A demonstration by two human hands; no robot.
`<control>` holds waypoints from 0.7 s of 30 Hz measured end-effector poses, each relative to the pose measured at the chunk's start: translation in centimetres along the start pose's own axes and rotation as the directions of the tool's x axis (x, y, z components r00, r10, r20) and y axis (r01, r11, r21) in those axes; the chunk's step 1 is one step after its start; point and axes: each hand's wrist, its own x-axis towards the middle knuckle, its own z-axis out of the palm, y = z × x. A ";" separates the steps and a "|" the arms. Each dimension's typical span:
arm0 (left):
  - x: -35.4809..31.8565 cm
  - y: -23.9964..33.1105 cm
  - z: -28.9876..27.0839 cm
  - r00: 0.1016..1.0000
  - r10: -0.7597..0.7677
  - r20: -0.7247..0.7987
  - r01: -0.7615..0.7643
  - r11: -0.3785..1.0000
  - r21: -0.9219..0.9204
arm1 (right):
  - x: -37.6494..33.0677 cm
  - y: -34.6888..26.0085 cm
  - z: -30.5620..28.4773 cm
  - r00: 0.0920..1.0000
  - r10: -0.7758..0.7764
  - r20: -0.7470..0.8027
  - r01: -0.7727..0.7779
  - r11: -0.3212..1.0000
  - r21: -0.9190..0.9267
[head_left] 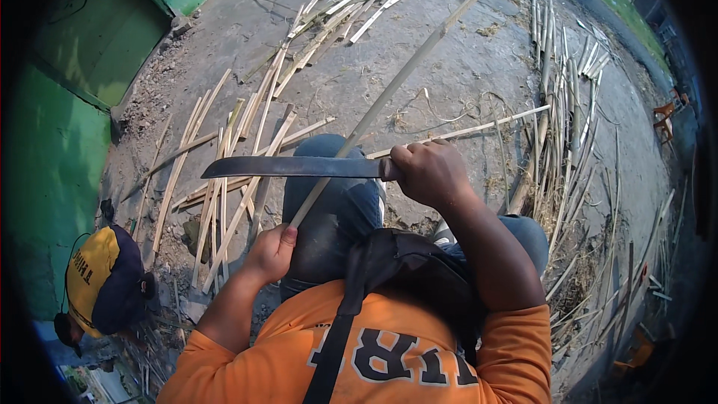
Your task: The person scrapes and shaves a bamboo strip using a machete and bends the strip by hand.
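Observation:
In my right hand (430, 172) is the handle of a long machete (295, 167), its dark blade pointing left across my knee. My left hand (272, 251) grips the near end of a long bamboo strip (396, 82), with the thumb on top. From there the strip slants up and away to the right, over my left thigh. The blade crosses over the strip, just beyond my left hand; whether it touches the strip I cannot tell. Both hands are closed around what they hold.
Split bamboo strips (217, 202) lie scattered at left, with more piled (359, 0) farther off. A long heap of bamboo (550, 105) lies at right. Another person (105, 277) in yellow and dark clothing is at lower left, beside a green wall (60, 150). A black bag (404, 254) rests on my lap.

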 end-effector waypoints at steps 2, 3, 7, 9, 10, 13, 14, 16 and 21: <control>0.2 0.7 0.0 1.000 0.013 -0.020 -0.013 1.000 0.011 | 0.0 1.7 0.4 0.995 0.095 -0.030 -0.095 0.995 0.025; 0.3 1.1 0.0 0.999 0.031 -0.044 -0.030 0.999 0.021 | 0.0 2.8 0.5 0.982 0.182 -0.060 -0.178 0.982 0.063; 0.2 1.2 -0.2 0.999 -0.023 -0.037 0.026 0.997 0.078 | -0.1 3.9 -0.2 0.961 0.262 -0.089 -0.253 0.963 0.093; 0.1 0.1 0.3 0.999 0.008 -0.048 -0.006 0.999 0.045 | -0.2 3.5 -0.5 0.966 0.245 -0.086 -0.237 0.967 0.091; 0.2 0.1 0.2 0.999 0.011 -0.042 -0.009 0.999 0.047 | -0.2 3.1 -0.4 0.984 0.168 -0.059 -0.163 0.984 0.077; 0.2 0.5 0.3 0.999 0.001 -0.040 0.000 1.000 0.014 | 0.0 1.6 -0.2 0.998 0.068 0.010 -0.068 0.997 0.045; 0.1 0.4 0.3 0.999 0.011 -0.045 -0.009 1.000 0.026 | 0.0 1.3 -0.1 0.998 0.046 0.049 -0.048 0.999 0.022; 0.1 0.7 0.3 0.999 0.033 -0.041 -0.032 0.999 0.036 | -0.4 2.9 0.7 0.999 0.051 -0.005 -0.050 0.997 0.057; 0.1 1.7 0.1 0.998 -0.037 -0.055 0.039 0.999 0.035 | -0.2 5.5 0.7 0.936 0.331 -0.120 -0.319 0.941 0.109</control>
